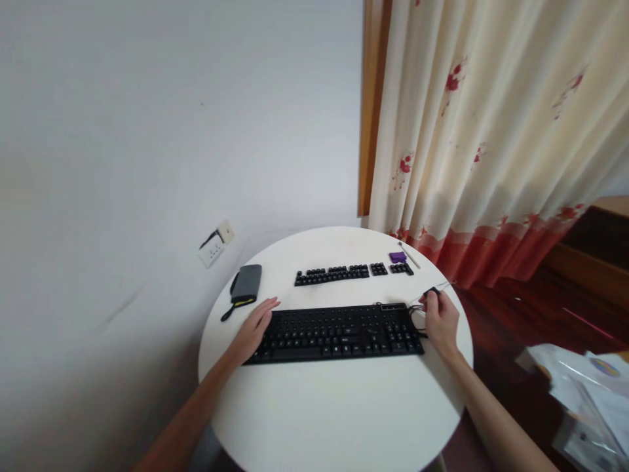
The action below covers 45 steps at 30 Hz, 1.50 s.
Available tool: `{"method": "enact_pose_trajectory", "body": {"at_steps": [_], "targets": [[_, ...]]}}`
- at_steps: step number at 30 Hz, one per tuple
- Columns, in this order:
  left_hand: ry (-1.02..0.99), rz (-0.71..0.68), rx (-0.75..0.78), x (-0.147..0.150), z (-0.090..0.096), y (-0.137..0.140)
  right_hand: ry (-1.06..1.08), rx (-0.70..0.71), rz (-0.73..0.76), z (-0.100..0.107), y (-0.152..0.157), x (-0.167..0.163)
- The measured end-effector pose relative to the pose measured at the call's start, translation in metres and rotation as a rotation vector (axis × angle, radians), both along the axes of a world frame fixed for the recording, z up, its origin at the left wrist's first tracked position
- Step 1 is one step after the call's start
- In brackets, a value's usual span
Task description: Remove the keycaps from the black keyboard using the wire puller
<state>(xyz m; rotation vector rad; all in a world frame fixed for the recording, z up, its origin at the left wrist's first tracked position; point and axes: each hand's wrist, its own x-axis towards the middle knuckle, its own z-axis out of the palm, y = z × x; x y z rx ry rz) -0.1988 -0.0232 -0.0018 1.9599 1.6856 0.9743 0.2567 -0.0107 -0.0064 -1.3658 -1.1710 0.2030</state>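
Note:
A black keyboard (339, 333) lies across the middle of the round white table (324, 413). My left hand (255, 328) rests on its left end, fingers stretched out and holding nothing. Beyond the keyboard's right end, my right hand (441, 321) is raised a little, thumb and fingers pinched on a small black piece (432, 290) whose kind I cannot make out. Thin wire-like lines show beside that piece. A coiled black cable (417, 320) lies between the keyboard and my right hand. Behind the keyboard, loose black keycaps (331, 275) are laid out in rows and blocks.
A grey pouch (246, 283) with a black strap lies at the table's left. A folded purple cloth (398, 257) and a slim light stick (409, 255) lie at the back right. A wall socket (211, 251), a curtain (472, 131) and plastic bags (584, 393) surround the table.

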Motion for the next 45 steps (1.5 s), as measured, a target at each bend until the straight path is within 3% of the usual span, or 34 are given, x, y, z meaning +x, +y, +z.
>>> {"method": "enact_pose_trajectory", "body": {"at_steps": [6,11,18,21,26,33,37,45], "targets": [[-0.121,-0.064,-0.027,0.036,-0.006,-0.012,-0.014,-0.002,0.099,0.018,0.002,-0.034],[-0.22,-0.124,-0.056,0.062,-0.001,-0.024,0.041,-0.05,0.331,0.033,0.006,-0.087],[-0.363,-0.002,-0.039,0.037,-0.008,-0.025,0.048,-0.136,0.864,0.044,-0.003,-0.18],[-0.283,-0.074,-0.067,0.031,-0.008,-0.034,-0.013,-0.147,0.968,0.04,-0.003,-0.205],[-0.209,-0.232,-0.147,0.037,-0.003,-0.051,0.09,-0.222,0.924,0.02,0.006,-0.211],[-0.109,-0.243,-0.238,0.045,0.012,-0.044,0.264,-0.323,0.889,-0.004,0.006,-0.205],[0.026,-0.248,-0.151,0.047,0.016,-0.045,0.335,-0.333,0.889,-0.005,0.009,-0.206],[0.043,-0.185,-0.021,0.053,-0.005,-0.057,0.359,-0.354,0.896,-0.001,0.008,-0.206]]}}
